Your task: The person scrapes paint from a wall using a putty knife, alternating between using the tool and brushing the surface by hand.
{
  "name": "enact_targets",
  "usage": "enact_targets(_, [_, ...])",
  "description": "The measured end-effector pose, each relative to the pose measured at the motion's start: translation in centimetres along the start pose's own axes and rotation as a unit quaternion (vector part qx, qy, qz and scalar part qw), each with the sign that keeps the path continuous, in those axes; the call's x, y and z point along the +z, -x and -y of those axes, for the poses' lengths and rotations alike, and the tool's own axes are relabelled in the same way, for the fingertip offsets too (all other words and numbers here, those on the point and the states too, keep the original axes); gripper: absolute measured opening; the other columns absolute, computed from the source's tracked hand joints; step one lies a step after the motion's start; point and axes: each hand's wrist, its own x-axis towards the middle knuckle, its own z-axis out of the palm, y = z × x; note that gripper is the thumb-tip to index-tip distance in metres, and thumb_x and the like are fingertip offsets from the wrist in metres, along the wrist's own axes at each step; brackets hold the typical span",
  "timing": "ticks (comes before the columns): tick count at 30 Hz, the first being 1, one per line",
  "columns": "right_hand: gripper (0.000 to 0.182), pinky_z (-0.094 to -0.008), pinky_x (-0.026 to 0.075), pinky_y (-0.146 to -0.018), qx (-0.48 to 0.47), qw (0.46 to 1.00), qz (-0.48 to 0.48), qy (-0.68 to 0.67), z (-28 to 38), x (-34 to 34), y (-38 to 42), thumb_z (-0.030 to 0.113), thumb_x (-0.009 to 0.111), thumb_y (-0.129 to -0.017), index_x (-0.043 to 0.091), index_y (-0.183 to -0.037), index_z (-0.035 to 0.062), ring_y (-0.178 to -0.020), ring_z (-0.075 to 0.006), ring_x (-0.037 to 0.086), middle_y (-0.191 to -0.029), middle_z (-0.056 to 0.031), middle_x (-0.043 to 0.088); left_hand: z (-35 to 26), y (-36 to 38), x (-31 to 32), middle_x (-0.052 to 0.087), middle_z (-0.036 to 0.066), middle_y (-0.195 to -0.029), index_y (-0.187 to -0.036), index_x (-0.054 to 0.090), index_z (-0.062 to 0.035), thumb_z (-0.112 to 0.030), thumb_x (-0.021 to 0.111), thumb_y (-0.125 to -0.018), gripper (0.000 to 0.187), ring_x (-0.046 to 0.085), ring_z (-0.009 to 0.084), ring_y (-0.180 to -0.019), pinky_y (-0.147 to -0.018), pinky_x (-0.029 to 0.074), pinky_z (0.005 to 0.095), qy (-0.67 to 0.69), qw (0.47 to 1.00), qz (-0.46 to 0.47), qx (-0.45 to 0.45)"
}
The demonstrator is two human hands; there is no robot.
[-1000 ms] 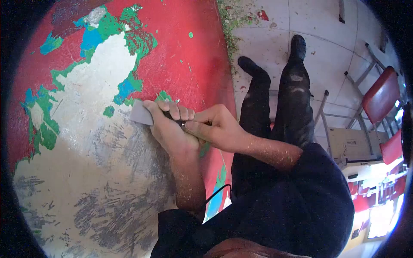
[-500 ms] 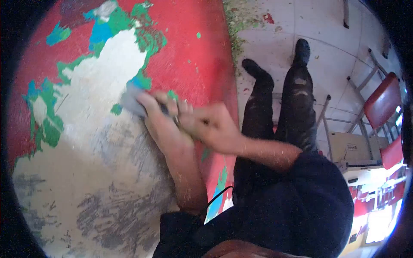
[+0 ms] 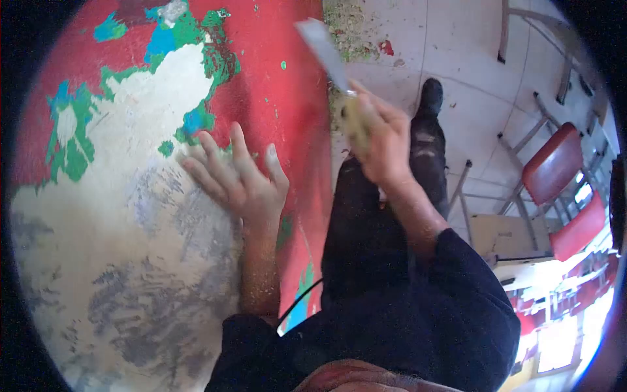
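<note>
My left hand (image 3: 245, 176) has its fingers spread over the wall (image 3: 150, 98), at the lower edge of the remaining paint, and holds nothing. Around it the surface shows red paint, green and blue patches and a large cream area with grey marks. To the right, away from the wall, my right hand (image 3: 388, 140) is wrapped round the light handle of a scraper (image 3: 326, 55). The scraper's flat metal blade points up and to the left, over the wall's edge and the floor.
Paint flakes (image 3: 356, 39) lie on the tiled floor (image 3: 450, 39) along the wall's foot. My legs and dark shoe (image 3: 430, 98) are beside it. Red chairs (image 3: 554, 163) with metal frames and a pale box-like piece (image 3: 509, 235) stand at the right.
Both hands were together at the scraper on the wall. My right hand has moved right with the scraper, off the wall; my left hand has let go and spread its fingers.
</note>
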Motion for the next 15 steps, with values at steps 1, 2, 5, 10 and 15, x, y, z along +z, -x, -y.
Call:
enact_targets(1, [0.036, -0.0175, 0.03, -0.038, 0.001, 0.998, -0.029, 0.052, 1.0, -2.2, 0.3, 0.023, 0.048, -0.093, 0.053, -0.122, 0.0018, -0.049, -0.0043, 0.043, -0.069, 0.0014, 0.051, 0.2, 0.5, 0.8, 0.033, 0.021, -0.14, -0.13, 0.039, 0.0026, -0.028, 0.043, -0.091, 0.05, 0.029, 0.0295, -0.131, -0.101, 0.031, 0.0438, -0.045, 0.995, 0.089, 0.022])
enact_targets(2, [0.036, -0.0177, 0.029, -0.038, 0.001, 0.994, -0.043, 0.1, 1.4, -5.2, 0.6, 0.023, 0.047, -0.093, 0.053, -0.122, 0.0012, -0.049, -0.0045, 0.042, -0.068, 0.001, 0.05, 0.5, 1.7, 2.5, 0.032, 0.019, -0.141, -0.132, 0.038, 0.0012, -0.028, 0.044, -0.091, 0.051, 0.026, 0.0297, -0.132, -0.103, 0.028, 0.0458, -0.086, 0.979, 0.179, 0.04])
enact_targets(5, [0.038, -0.0184, 0.028, -0.036, 0.013, 0.977, -0.082, 0.198, 4.7, -12.0, 2.9, 0.024, 0.048, -0.093, 0.051, -0.123, -0.0003, -0.045, -0.0044, 0.039, -0.065, -0.0002, 0.05, -0.8, 6.4, 6.5, 0.031, 0.012, -0.144, -0.136, 0.037, -0.0065, -0.029, 0.041, -0.09, 0.052, 0.024, 0.0305, -0.133, -0.107, 0.018, 0.048, -0.099, 0.924, 0.349, 0.122])
enact_targets(10, [0.037, -0.0189, 0.027, -0.035, -0.044, 0.961, -0.138, 0.237, 14.3, -18.3, 10.6, 0.022, 0.051, -0.092, 0.052, -0.122, 0.0001, -0.042, -0.0044, 0.038, -0.061, -0.0004, 0.049, 0.4, 20.4, 7.2, 0.033, 0.015, -0.141, -0.135, 0.033, 0.0007, -0.027, 0.033, -0.091, 0.052, 0.025, 0.0297, -0.133, -0.111, 0.013, 0.043, -0.156, 0.675, 0.608, 0.387])
enact_targets(15, [0.035, -0.0195, 0.027, -0.034, -0.152, 0.959, -0.159, 0.18, 23.0, -19.5, 16.9, 0.02, 0.049, -0.093, 0.051, -0.123, 0.0003, -0.049, -0.0059, 0.044, -0.066, -0.0016, 0.05, 6.7, 16.9, 0.3, 0.04, 0.012, -0.138, -0.136, 0.034, -0.0043, -0.014, 0.038, -0.085, 0.051, 0.038, 0.0208, -0.126, -0.111, 0.019, 0.0339, -0.106, 0.936, 0.31, 0.128])
